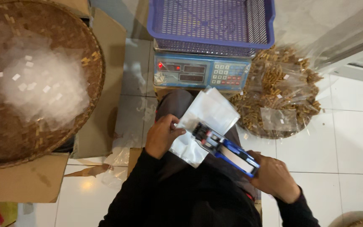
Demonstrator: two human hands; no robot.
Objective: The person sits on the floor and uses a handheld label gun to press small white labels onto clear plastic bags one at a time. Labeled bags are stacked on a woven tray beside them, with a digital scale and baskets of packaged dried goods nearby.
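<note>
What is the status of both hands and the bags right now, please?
Left hand pinches clear bag stack. Right hand holds blue label gun on it. Nothing in the way.

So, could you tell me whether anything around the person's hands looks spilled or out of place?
Little stands out. The left hand holds clear plastic bags and the right hand a blue handheld labelling tool. Only a crumpled scrap of clear plastic lies loose on the white tiled floor.
</note>
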